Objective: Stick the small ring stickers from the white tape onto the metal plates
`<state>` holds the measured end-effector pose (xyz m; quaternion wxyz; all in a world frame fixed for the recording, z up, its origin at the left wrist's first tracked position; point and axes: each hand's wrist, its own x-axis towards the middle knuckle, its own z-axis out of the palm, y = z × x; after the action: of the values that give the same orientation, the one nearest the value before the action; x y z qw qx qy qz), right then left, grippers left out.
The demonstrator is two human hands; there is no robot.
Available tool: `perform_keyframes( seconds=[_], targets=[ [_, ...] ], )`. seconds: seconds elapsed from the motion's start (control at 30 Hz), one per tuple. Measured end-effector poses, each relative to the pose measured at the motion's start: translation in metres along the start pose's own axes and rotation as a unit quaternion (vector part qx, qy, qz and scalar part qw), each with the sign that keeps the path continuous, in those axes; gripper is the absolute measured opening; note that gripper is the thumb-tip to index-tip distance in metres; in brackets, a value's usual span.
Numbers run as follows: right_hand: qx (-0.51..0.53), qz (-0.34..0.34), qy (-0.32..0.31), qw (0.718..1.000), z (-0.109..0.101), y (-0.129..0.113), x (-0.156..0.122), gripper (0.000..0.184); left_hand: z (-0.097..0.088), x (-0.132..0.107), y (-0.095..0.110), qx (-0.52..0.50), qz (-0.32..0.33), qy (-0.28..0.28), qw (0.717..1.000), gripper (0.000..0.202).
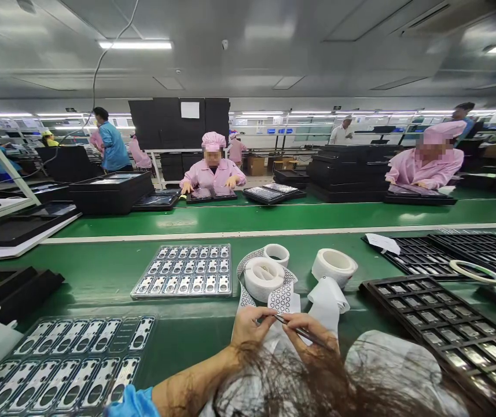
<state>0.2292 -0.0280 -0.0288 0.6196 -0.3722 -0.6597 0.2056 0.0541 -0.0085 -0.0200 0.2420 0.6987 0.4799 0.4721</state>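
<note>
- Plainly, the left hand (250, 329) has thumb and finger drawn narrow together above the near part of the green tabletop (100, 272); whether they pinch a small piece, I cannot tell.
- The right hand (311, 333) grips a thin dark tool (306, 335), perhaps tweezers, its tip at or very near the left fingertips.
- Just beyond the hands, toward the tabletop's far edge, a strip of ring stickers (281, 298) lies loosely around a white roll (260, 286); a second roll (333, 271) stands to the right.
- A tray of plates (121, 337) sits by the tabletop's near left corner, one slot bare; a dark tray (399, 317) lies toward the near right corner.
- A slip of the tool tip could crease a sticker or leave it clinging to a finger.
- Loose hair (282, 382) hangs in front of the right wrist; with the head dipped lower, strands might catch on something sticky.
- An outward swing of the left forearm could nudge the tray of plates, since the blue sleeve (132, 402) appears close to its side.
</note>
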Motion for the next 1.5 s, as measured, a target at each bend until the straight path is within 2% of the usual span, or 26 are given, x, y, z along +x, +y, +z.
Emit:
perform_keyframes(
  seconds=[0.4,0.63,0.8,1.17,1.33,1.43,1.5],
  targets=[
    [-0.015,-0.027,-0.046,0.999,-0.001,-0.002,0.001,0.007,0.007,0.000,-0.004,0.004,-0.002,0.011,1.000,0.021],
    [-0.028,-0.040,-0.038,0.998,-0.001,-0.002,0.001,0.008,-0.002,0.003,0.003,-0.011,-0.010,-0.017,1.000,0.019],
    [-0.017,-0.027,-0.031,0.999,0.000,-0.003,0.000,0.007,-0.001,0.002,0.002,-0.010,-0.009,-0.021,1.000,0.020],
    [0.015,0.019,0.022,0.999,-0.001,-0.008,0.004,0.006,-0.003,0.001,0.005,0.001,0.008,-0.038,0.999,0.022],
    [0.036,0.043,0.071,0.996,-0.005,-0.016,0.014,0.012,-0.004,0.002,0.014,0.036,0.051,-0.041,0.997,0.027],
    [0.047,0.076,0.110,0.990,-0.012,-0.027,0.023,0.016,-0.011,0.004,0.024,0.070,0.089,-0.053,0.992,0.030],
    [0.056,0.099,0.129,0.985,-0.018,-0.042,0.024,0.017,-0.023,0.003,0.034,0.092,0.108,-0.069,0.987,0.033]
  ],
)
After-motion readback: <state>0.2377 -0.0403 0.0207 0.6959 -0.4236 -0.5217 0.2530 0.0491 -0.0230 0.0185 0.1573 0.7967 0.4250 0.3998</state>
